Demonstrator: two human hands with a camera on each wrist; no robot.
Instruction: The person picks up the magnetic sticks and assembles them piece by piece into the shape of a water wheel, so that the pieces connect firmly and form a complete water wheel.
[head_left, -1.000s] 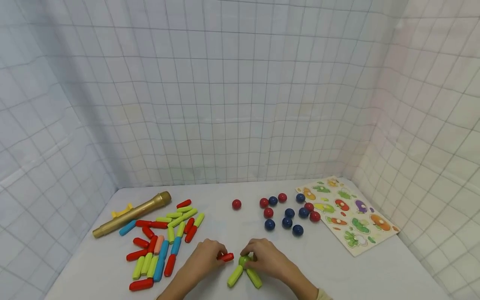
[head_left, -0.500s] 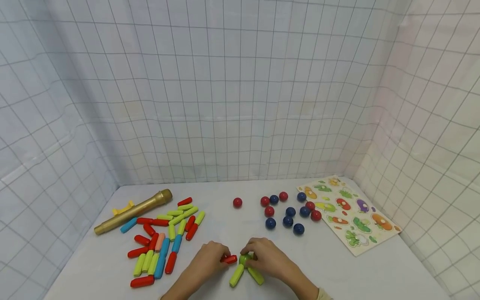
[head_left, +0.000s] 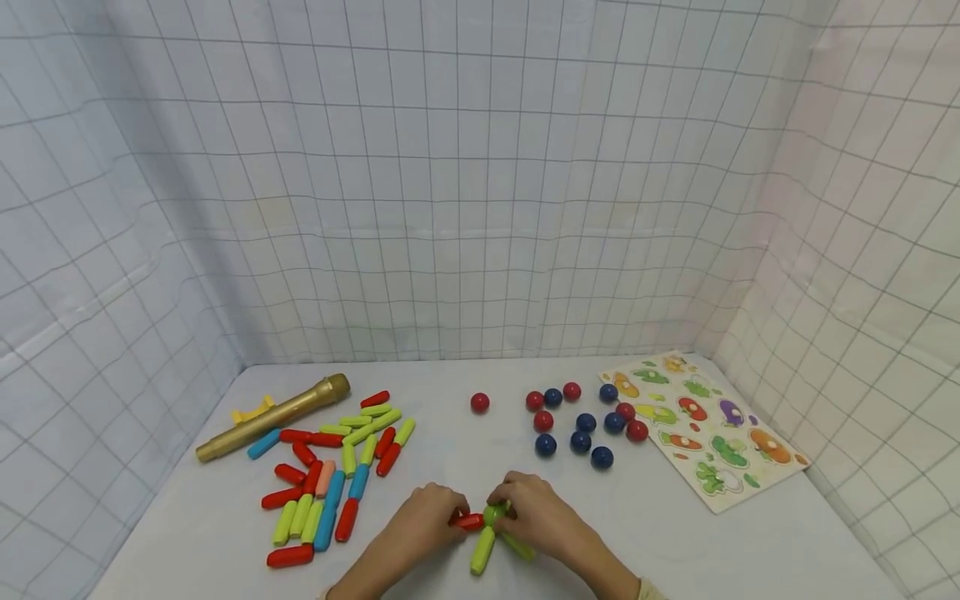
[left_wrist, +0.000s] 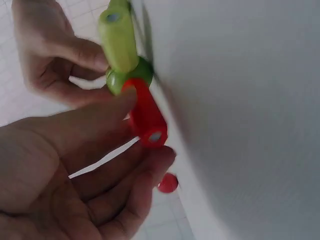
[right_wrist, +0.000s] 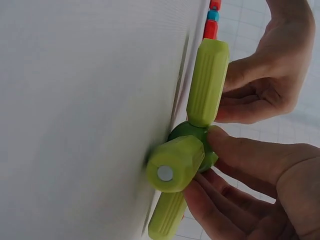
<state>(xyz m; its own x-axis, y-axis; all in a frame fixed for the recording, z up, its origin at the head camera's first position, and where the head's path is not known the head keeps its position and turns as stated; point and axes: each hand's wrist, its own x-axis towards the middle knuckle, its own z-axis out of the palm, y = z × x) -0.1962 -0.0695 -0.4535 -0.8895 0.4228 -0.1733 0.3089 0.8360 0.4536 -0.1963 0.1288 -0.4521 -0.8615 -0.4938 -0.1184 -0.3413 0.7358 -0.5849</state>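
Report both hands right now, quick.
Left hand: closed, holding a red stick by pinching it.
Right hand: closed, holding the green ball between thumb and fingers.

Soft, even light covers my table (head_left: 675,550) to its back edge — tiny glints on the blue balls (head_left: 546,445). My left wrist view is dimmer, slightly blurred — faint shadow beside the red stick (left_wrist: 147,116).

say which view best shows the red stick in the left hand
The left wrist view: the red stick appears large, its end facing the camera. The head view shows it small, partly covered by the left hand; the right wrist view gives no clear sight of it.
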